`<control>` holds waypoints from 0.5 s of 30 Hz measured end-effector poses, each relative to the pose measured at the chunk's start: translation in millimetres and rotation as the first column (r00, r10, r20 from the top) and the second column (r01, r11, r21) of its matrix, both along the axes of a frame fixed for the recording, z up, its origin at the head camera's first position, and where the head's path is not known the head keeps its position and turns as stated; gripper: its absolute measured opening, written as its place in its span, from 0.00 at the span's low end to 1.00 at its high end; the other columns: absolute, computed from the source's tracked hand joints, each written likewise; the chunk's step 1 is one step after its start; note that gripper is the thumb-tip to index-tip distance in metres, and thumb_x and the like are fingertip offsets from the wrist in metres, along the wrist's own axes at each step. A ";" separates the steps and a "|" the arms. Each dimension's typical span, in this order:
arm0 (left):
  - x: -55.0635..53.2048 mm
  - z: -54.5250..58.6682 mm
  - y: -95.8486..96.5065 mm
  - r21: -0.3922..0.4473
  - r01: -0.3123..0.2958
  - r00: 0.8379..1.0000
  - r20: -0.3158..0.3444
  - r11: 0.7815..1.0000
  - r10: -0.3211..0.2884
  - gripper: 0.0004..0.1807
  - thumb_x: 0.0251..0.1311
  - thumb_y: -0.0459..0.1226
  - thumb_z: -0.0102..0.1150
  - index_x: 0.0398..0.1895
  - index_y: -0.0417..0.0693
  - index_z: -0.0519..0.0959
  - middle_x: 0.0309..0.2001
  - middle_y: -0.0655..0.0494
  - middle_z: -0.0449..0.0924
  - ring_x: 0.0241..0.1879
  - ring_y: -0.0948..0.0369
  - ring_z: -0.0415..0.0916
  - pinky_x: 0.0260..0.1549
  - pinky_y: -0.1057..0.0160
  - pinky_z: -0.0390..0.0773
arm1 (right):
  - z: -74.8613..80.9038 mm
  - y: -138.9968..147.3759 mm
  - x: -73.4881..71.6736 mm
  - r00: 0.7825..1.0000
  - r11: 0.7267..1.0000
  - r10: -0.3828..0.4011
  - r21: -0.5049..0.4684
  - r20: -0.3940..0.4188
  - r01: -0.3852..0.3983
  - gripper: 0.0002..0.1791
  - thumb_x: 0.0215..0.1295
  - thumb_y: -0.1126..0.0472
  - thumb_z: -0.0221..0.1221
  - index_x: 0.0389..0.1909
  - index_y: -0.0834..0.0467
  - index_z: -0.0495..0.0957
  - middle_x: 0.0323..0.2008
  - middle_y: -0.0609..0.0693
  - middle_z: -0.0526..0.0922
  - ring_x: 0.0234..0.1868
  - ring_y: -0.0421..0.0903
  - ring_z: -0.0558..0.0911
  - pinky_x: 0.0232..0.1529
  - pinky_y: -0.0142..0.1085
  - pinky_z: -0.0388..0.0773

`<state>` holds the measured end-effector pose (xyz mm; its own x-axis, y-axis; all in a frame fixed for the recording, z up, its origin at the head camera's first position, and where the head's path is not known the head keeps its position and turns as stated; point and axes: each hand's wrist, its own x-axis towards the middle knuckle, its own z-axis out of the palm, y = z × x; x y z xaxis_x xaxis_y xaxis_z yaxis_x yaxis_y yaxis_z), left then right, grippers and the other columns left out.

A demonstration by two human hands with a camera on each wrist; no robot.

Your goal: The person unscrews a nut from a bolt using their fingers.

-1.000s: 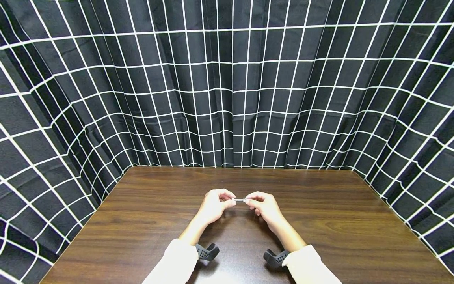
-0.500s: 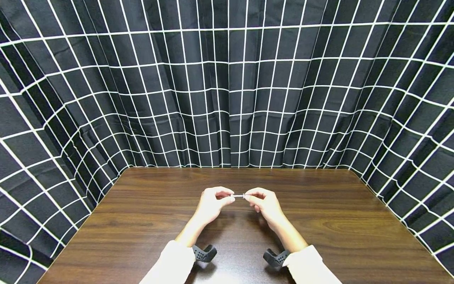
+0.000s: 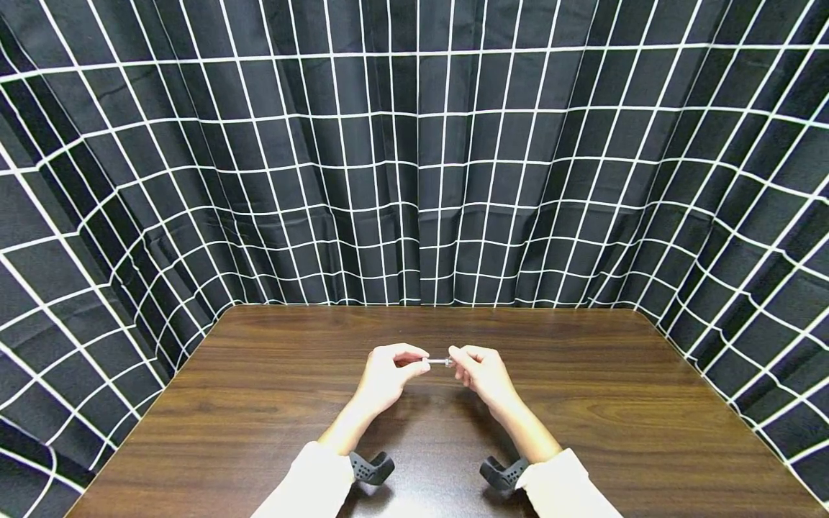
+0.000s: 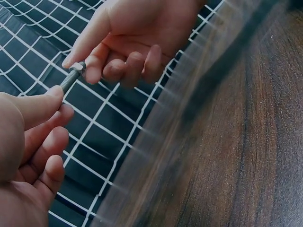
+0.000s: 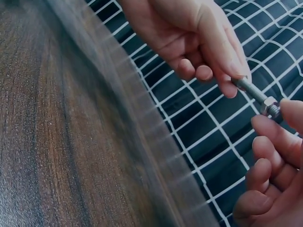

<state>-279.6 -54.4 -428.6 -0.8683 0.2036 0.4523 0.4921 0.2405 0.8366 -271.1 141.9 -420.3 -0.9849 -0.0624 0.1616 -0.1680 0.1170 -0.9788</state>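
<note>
A metal bolt (image 5: 254,91) lies roughly level between my two hands, above the table. My left hand (image 3: 385,373) pinches one end of it between thumb and index finger, hiding that end. Near the other end a hex nut (image 5: 269,105) sits on the thread, with a short threaded tip showing past it. My right hand (image 3: 484,373) has its thumb and index fingertip on either side of the nut, as the left wrist view shows the nut (image 4: 78,67) between them. Its remaining fingers are loosely curled below.
A brown wood-grain table (image 3: 272,403) spreads beneath both hands. Dark curtains (image 3: 388,180) with a white grid surround its back and sides. Each wrist carries a dark grey strap mount, the left mount (image 3: 372,467) and the right mount (image 3: 504,473).
The thumb and index finger of my right hand have rolled around the nut, the thumb moving upward. My left hand keeps its pinch on the bolt. The head view shifted slightly.
</note>
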 end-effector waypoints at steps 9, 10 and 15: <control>1.6 0.5 -2.0 0.005 0.031 0.999 -0.016 1.000 -0.031 0.09 0.54 0.35 0.70 0.38 0.41 0.85 0.34 0.57 0.86 0.33 0.64 0.83 0.35 0.65 0.79 | -1.0 0.9 0.5 0.997 0.996 0.078 0.043 -0.008 -0.078 0.21 0.70 0.57 0.56 0.24 0.72 0.75 0.13 0.47 0.69 0.12 0.36 0.61 0.14 0.27 0.55; 1.5 0.7 -2.2 0.008 0.029 0.999 -0.017 1.000 -0.029 0.09 0.54 0.35 0.70 0.38 0.43 0.86 0.34 0.58 0.86 0.33 0.64 0.83 0.35 0.65 0.79 | -0.5 0.6 0.6 0.997 0.996 0.080 0.040 -0.005 -0.079 0.21 0.70 0.57 0.56 0.24 0.72 0.75 0.13 0.47 0.69 0.12 0.36 0.62 0.14 0.27 0.55; 0.2 -0.4 -3.8 0.005 0.012 1.000 -0.016 1.000 -0.012 0.08 0.54 0.36 0.70 0.37 0.47 0.86 0.33 0.60 0.86 0.32 0.64 0.82 0.34 0.65 0.79 | 0.7 -0.9 1.4 0.998 0.997 0.067 0.034 0.015 -0.067 0.20 0.70 0.59 0.57 0.25 0.73 0.76 0.14 0.47 0.70 0.13 0.37 0.63 0.15 0.27 0.57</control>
